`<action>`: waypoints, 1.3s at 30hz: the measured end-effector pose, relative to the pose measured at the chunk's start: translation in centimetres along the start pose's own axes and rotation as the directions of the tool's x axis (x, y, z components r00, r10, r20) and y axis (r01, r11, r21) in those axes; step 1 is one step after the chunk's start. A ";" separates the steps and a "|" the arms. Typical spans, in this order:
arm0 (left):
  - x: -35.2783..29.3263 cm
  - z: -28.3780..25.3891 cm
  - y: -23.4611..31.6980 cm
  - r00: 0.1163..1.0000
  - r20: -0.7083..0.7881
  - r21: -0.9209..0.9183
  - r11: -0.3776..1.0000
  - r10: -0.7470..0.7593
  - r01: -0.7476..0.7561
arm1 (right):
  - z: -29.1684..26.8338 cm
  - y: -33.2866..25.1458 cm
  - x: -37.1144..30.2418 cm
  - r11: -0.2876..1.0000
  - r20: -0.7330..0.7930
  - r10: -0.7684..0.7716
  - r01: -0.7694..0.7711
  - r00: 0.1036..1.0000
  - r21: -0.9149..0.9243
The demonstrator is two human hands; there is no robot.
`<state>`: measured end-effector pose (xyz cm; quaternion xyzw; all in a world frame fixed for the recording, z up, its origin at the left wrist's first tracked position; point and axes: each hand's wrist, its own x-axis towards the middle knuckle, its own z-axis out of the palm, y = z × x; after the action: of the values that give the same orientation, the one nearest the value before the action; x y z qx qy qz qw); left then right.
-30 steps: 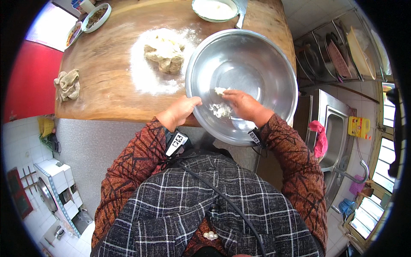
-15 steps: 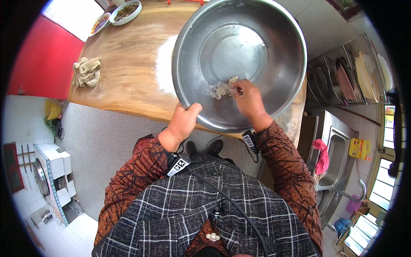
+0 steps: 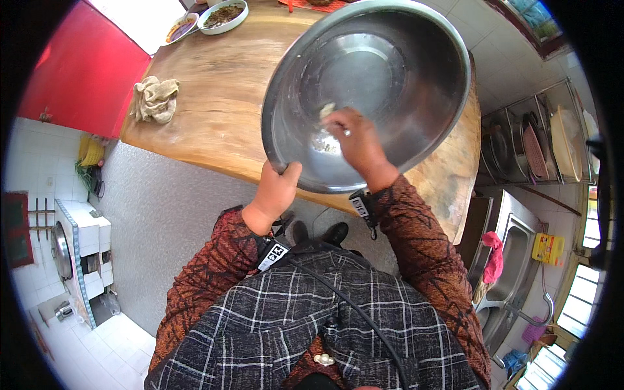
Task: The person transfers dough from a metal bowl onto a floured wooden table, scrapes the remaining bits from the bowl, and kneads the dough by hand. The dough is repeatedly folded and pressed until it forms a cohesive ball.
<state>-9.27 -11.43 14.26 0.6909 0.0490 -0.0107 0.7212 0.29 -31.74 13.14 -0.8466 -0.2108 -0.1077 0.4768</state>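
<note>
A large steel basin (image 3: 422,97) is tilted over the wooden table, its left side lower. My left hand (image 3: 276,192) is closed on the near left rim, thumb over the edge. Inside the basin is my right hand (image 3: 356,140), somewhat blurred, its fingers curled together near the inner wall. A small pale dough-like lump (image 3: 327,109) sticks out past its fingertips. Whitish scraps (image 3: 325,141) cling to the steel beside these fingers. Shadow and blur hide how the fingertips hold the lump.
A crumpled beige cloth (image 3: 155,99) lies at the left of the wooden table (image 3: 214,123). Two bowls of food stand at the far left, one a white bowl (image 3: 223,16). Right of me are a sink (image 3: 513,253) and a rack of pans (image 3: 533,140).
The basin has tipped further and shifted left over the table; the white powder patch beside it is no longer visible. My right hand has moved left along the inner wall with the lump.
</note>
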 end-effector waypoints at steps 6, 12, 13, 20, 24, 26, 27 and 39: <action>1.0 -1.4 0.8 0.996 -0.040 0.016 0.997 0.080 -0.080 | -1.8 3.7 1.1 0.976 -0.252 0.130 -0.169 0.959 -0.139; 1.5 -1.8 1.3 0.992 -0.078 0.027 0.995 0.101 -0.099 | 2.7 2.8 2.4 0.980 -0.216 0.132 -0.161 0.967 -0.121; 1.6 -2.0 1.4 0.988 -0.092 0.032 0.992 0.123 -0.121 | 3.5 1.9 2.7 0.988 -0.193 0.103 -0.123 0.976 -0.097; 2.4 -3.2 1.5 0.974 -0.114 0.072 0.979 0.196 -0.189 | 7.1 -3.4 4.1 0.991 -0.047 -0.110 0.113 0.993 0.073; 2.6 -3.7 1.3 0.963 -0.157 0.075 0.975 0.220 -0.210 | 7.7 -3.8 4.0 0.971 0.047 -0.157 0.145 0.986 0.191; 2.9 -4.2 1.2 0.963 -0.151 0.093 0.973 0.223 -0.211 | 7.3 -3.4 3.8 0.970 0.011 -0.181 0.177 0.983 0.167; 3.3 -4.7 1.3 0.967 -0.137 0.110 0.973 0.216 -0.202 | 7.1 -3.1 3.6 0.977 -0.054 -0.138 0.145 0.989 0.157; 6.3 -6.2 3.6 0.823 0.048 0.381 0.751 0.566 -0.539 | 6.0 1.6 -1.0 0.923 -0.147 0.354 -0.319 0.924 0.216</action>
<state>-3.06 -4.76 17.09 0.7998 -0.1349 0.2182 0.5426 0.06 -27.58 8.43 -0.8076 -0.0262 -0.0812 0.5835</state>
